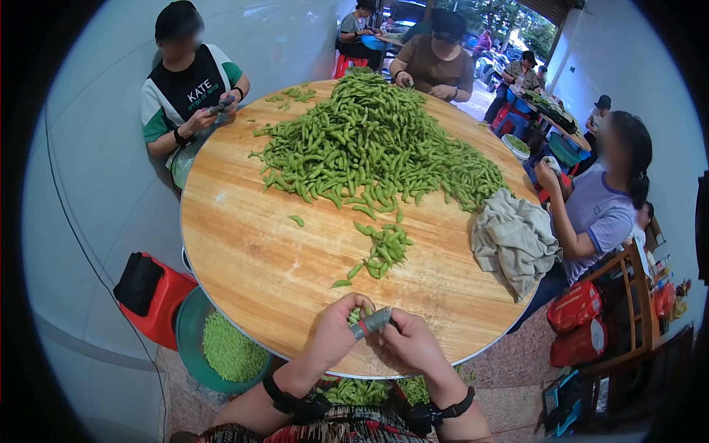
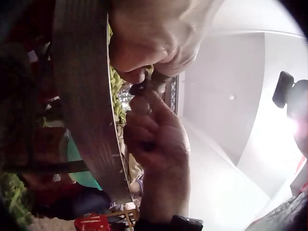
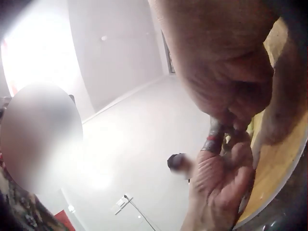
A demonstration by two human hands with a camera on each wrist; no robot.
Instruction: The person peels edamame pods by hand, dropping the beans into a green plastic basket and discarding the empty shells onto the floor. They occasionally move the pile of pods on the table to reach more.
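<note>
Over the near edge of the round wooden table (image 1: 251,258), my left hand (image 1: 334,336) curls round some green edamame pods (image 1: 354,316). Grey tape with a red band (image 1: 374,323) wraps its thumb. My right hand (image 1: 413,343) meets it there, fingers curled and fingertips right at the taped thumb's tip; I cannot tell what they pinch. In the right wrist view the taped thumb (image 3: 211,139) sits just under the right fingertips. A small cluster of pods (image 1: 385,251) lies in front of my hands, and a large heap of pods (image 1: 369,140) covers the far side.
A grey cloth (image 1: 513,240) lies crumpled at the table's right. Below left stand a green basin of shelled beans (image 1: 235,351) and a red stool (image 1: 159,303). More pods (image 1: 356,391) lie below the table edge. Three people sit round the table; others work at tables behind.
</note>
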